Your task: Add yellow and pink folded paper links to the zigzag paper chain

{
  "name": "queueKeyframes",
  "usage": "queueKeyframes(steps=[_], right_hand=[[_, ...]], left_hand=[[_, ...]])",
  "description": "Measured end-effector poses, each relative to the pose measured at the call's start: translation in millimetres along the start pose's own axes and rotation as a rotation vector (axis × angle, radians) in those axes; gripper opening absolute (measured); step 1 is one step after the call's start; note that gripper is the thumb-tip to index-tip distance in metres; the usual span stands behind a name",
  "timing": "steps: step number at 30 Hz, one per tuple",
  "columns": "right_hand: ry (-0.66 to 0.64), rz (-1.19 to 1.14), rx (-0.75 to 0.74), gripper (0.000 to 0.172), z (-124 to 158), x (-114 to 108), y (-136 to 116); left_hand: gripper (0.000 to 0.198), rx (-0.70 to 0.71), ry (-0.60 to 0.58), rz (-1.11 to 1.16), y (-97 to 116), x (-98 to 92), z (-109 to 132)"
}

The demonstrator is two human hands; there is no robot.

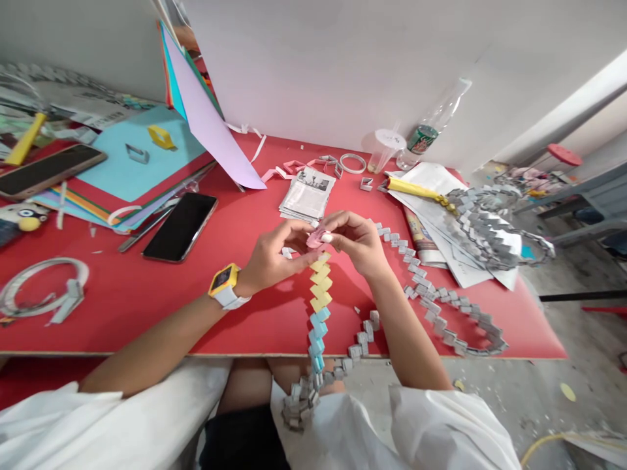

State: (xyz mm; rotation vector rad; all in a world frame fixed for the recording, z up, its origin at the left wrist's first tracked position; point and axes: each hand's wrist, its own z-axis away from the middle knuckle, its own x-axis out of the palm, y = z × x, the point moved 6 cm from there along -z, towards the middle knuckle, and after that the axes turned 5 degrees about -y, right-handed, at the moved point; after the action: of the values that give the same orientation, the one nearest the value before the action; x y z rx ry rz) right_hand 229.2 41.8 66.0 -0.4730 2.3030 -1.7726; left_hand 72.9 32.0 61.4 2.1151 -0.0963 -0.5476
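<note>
Between the fingertips of both hands is a small pink folded paper piece [316, 237]. My left hand [274, 251], with a yellow watch on its wrist, pinches it from one side. My right hand [360, 241] grips it from the other with thumb and forefinger. Directly below the fingers hangs a zigzag folded-paper chain [321, 287], yellow on top, then light blue, then grey newsprint down to the lap. Whether the pink piece is joined to the yellow end is hidden by the fingers. More of the grey chain [443, 320] curls over the table at right.
A stack of newsprint pieces [307, 194] lies behind my hands, near pink folded strips [289, 168]. Phones [181, 227] and coloured paper sheets [142, 153] occupy the left. A plastic cup [385, 151], a bottle [421, 140] and heaped grey chain [490, 225] stand at right on the red table [264, 323].
</note>
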Motion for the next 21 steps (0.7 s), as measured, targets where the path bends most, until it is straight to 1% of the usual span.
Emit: queueKeyframes(steps=[3,6,9,13,15,18,21], right_hand=[[0.016,-0.057,0.026,0.022,-1,-2,5],[0.0,-0.1,0.091,0.023,-1,0,12],[-0.03,-0.131,0.122,0.021,0,3,16],[-0.052,-0.167,0.11,0.019,-1,6,18],[-0.048,-0.168,0.121,0.019,-1,6,20],[-0.015,-0.154,0.132,0.021,-2,6,22],[-0.005,-0.162,0.11,0.02,-2,7,22]], left_hand=[[0.031,-0.059,-0.077,0.198,-7,2.1,-4],[0.031,-0.065,-0.092,0.25,-12,0.5,-7],[0.028,-0.044,-0.117,0.194,-12,-0.4,-7],[0.02,0.015,-0.179,0.069,-7,1.6,-7],[0.017,0.033,-0.213,0.033,-4,3.3,-7],[0.013,0.04,-0.215,-0.002,-2,2.8,-8],[0.011,0.053,-0.233,-0.032,-1,2.7,-9]])
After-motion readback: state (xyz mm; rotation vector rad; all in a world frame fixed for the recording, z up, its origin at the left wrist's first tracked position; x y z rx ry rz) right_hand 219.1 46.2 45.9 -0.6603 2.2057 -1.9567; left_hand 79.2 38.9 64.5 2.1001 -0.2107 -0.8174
